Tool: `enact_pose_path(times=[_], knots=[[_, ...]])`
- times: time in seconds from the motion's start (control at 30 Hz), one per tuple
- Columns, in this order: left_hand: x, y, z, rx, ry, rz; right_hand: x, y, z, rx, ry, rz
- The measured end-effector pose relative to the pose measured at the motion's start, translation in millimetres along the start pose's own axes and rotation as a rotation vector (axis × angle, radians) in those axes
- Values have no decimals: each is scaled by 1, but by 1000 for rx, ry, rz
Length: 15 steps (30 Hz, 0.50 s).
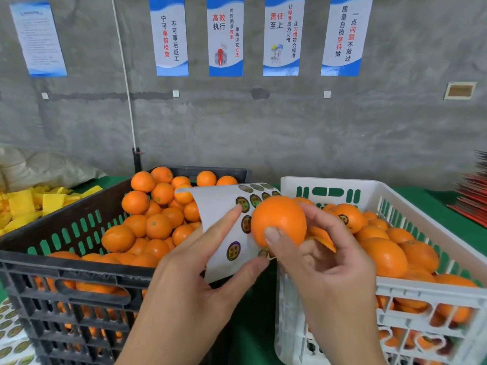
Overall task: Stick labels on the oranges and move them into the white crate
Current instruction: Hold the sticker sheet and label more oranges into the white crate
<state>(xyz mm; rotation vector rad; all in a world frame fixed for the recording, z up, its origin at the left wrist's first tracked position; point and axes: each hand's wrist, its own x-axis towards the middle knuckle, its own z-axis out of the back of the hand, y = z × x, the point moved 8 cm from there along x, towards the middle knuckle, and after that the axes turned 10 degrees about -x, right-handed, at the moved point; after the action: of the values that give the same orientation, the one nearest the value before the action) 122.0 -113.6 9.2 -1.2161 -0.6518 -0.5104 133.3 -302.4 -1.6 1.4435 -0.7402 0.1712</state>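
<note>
My right hand [324, 262] grips an orange [279, 219] between thumb and fingers, held over the gap between the two crates. My left hand [200, 262] holds a curled white label sheet [218, 206] with round dark-and-gold stickers; its index finger touches a sticker near the orange. The orange presses against the sheet. A black crate [79, 270] on the left is heaped with unlabelled oranges [158, 225]. The white crate [427, 293] on the right holds oranges, one showing a label [343, 219].
More label sheets [13, 335] lie at the bottom left. Yellow packaging [29, 206] and a grey sack [39, 167] sit at the far left on the green table. Red items [471, 196] are stacked at the right edge. A concrete wall with posters stands behind.
</note>
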Motion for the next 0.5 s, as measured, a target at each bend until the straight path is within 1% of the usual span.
enact_pose_path(times=[0.1,0.17,0.23,0.3,0.4,0.5], knots=[[-1,5,1,43,-71,8,12,4,30,-425,-226,175],[-1,3,-1,78,-79,3,22,-5,46,-618,-292,173],[0,1,-4,105,-64,-2,31,-18,51,-760,-254,114],[0,0,-7,136,-45,-5,35,-29,50,-873,-202,124],[-1,-2,-8,177,-66,14,39,-42,45,-939,-93,123],[0,-2,-6,149,-91,19,39,-46,35,-951,2,113]])
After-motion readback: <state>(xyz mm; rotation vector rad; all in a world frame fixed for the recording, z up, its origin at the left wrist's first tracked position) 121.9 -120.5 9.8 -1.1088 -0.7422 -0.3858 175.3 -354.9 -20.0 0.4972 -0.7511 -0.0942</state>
